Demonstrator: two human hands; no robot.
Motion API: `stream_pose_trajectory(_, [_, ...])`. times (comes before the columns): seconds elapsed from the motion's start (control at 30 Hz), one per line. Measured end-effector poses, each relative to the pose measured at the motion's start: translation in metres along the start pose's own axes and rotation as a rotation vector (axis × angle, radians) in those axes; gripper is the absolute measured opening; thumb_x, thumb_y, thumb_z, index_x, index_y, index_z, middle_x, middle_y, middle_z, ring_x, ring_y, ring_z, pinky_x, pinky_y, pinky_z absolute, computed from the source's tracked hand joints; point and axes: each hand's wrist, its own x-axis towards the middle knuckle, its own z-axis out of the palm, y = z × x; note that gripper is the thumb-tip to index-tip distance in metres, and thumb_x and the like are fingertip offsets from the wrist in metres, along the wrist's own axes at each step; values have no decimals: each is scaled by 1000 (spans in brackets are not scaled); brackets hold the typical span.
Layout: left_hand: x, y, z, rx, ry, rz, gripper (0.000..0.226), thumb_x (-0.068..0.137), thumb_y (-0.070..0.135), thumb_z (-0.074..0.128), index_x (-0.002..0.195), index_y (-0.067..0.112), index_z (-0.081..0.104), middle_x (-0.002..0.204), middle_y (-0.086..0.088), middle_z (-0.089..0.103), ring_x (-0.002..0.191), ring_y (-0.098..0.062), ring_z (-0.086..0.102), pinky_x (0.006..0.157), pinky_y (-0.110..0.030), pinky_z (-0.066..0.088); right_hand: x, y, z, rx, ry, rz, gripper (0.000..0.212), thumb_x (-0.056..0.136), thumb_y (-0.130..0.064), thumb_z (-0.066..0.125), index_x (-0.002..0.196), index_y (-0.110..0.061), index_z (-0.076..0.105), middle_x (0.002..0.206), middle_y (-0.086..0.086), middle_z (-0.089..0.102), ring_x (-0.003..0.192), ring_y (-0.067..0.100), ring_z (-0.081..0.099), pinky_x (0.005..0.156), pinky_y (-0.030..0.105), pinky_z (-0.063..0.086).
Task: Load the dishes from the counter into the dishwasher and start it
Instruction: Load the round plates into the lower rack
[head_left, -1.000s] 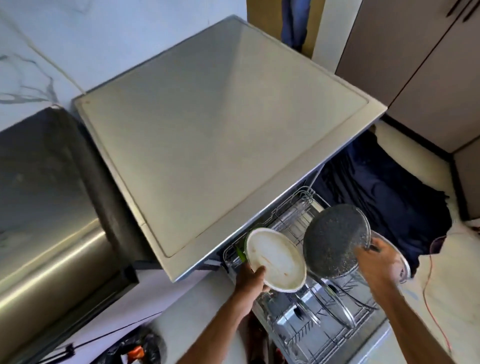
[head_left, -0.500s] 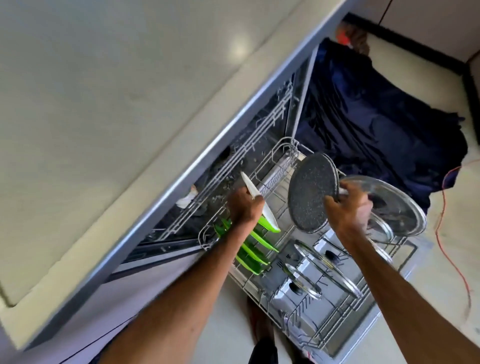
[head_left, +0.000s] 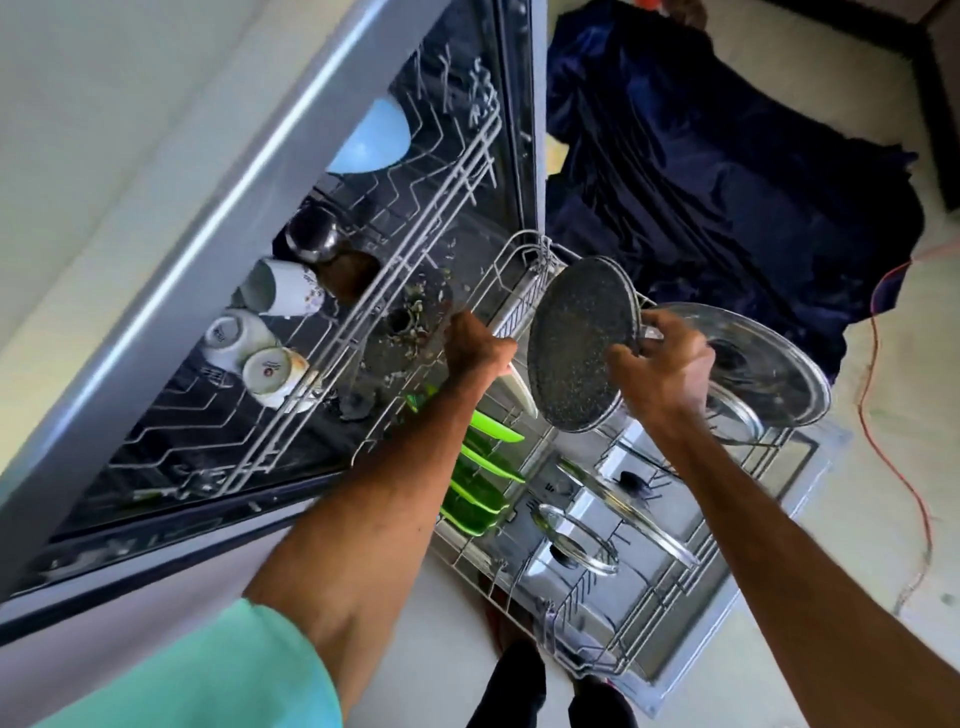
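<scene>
Closest to me is a teal sleeve (head_left: 208, 670) on my left arm, and both forearms reach out over the lower rack (head_left: 597, 587), which is pulled out of the dishwasher and serves as my landmark. At the near end of that rack two glass lids (head_left: 579, 538) stand on edge between the tines. Just left of them, along the rack's left side, a row of green plates (head_left: 488, 462) stands upright.

Beyond the green plates my left hand (head_left: 478, 345) is closed around the edge of a white plate (head_left: 522, 389), which stands on edge at the far end of that row; only a sliver of the plate shows below the hand.

Over the middle of the rack my right hand (head_left: 665, 369) pinches the rim of a dark speckled pan (head_left: 579, 345), held tilted above the tines and just right of the white plate. Behind that hand, at the rack's right far corner, a large steel lid (head_left: 769, 364) leans.

Left of the rack, inside the machine, the upper rack (head_left: 363, 291) carries white cups (head_left: 270, 364), a steel tumbler (head_left: 311, 234) and a pale blue bowl (head_left: 371, 137). Past the rack's far end a dark blue cloth (head_left: 727, 171) lies on the floor, with an orange cable (head_left: 878, 395) beside it.
</scene>
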Motion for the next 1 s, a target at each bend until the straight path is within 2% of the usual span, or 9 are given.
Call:
stream_pose_trajectory(0.13, [11, -13, 18, -43, -84, -40, 129, 63, 0, 89, 158, 17, 3, 149, -25, 39, 119, -41, 60, 79, -48, 62, 6, 2, 6, -13, 3, -30, 42, 83, -5, 68, 125, -8, 64, 103, 10, 77, 66, 10, 73, 47, 17, 55])
stream_pose_trajectory(0.23, [16, -21, 23, -118, -165, -75, 142, 58, 8, 96, 159, 34, -1, 155, -20, 33, 126, -45, 53, 80, -56, 61, 6, -4, 8, -5, 19, -115, 39, 82, -6, 66, 121, -10, 65, 101, 8, 77, 65, 10, 73, 52, 25, 61])
stream_pose_trajectory(0.37, [4, -26, 12, -64, -211, 82, 112, 74, 26, 89, 160, 24, 17, 149, -21, 45, 128, -41, 52, 87, -50, 59, 11, -17, 14, -5, 58, -234, 38, 82, -4, 63, 120, -14, 66, 101, 6, 77, 73, 13, 74, 62, 35, 64])
stream_pose_trajectory(0.47, [7, -37, 3, 63, -199, 242, 58, 102, 37, 56, 151, 11, 38, 133, -18, 62, 113, -34, 65, 89, -31, 54, 25, -19, 29, -42, -22, -317, 42, 84, -11, 57, 124, -22, 63, 92, 5, 75, 69, 22, 73, 53, 41, 62])
stream_pose_trajectory(0.53, [10, -43, -1, 53, -227, 264, 42, 106, 28, 46, 143, 8, 48, 130, -20, 65, 104, -35, 70, 90, -44, 59, 34, -23, 38, -49, -83, -349, 43, 84, -11, 54, 123, -27, 63, 90, 4, 75, 66, 22, 72, 50, 40, 61])
stream_pose_trajectory(0.6, [12, -49, -5, 56, -249, 290, 41, 105, 17, 47, 143, 4, 48, 128, -22, 65, 105, -39, 70, 88, -52, 59, 40, -28, 49, -95, -112, -383, 48, 83, -1, 53, 123, -25, 65, 94, 6, 76, 69, 19, 73, 55, 35, 62])
stream_pose_trajectory(0.83, [14, -55, -5, 138, -175, 415, 50, 106, 20, 46, 152, 5, 35, 138, -22, 58, 108, -35, 69, 87, -49, 60, 46, -11, 85, -291, -269, -479, 53, 91, 12, 49, 137, -13, 59, 119, 20, 71, 80, 24, 75, 55, 33, 62])
stream_pose_trajectory(0.93, [14, -57, -7, 228, -167, 452, 49, 106, 18, 44, 153, 6, 34, 142, -22, 55, 121, -34, 62, 98, -45, 55, 46, 9, 95, -393, -330, -486, 52, 97, 10, 47, 140, -16, 57, 118, 20, 71, 63, 19, 72, 42, 26, 54])
stream_pose_trajectory(1.0, [14, -57, -9, 287, -161, 466, 51, 106, 17, 44, 155, 8, 32, 142, -22, 55, 128, -33, 56, 106, -42, 49, 48, 22, 99, -450, -368, -435, 54, 97, 9, 49, 143, -18, 53, 118, 20, 70, 62, 19, 69, 44, 26, 55])
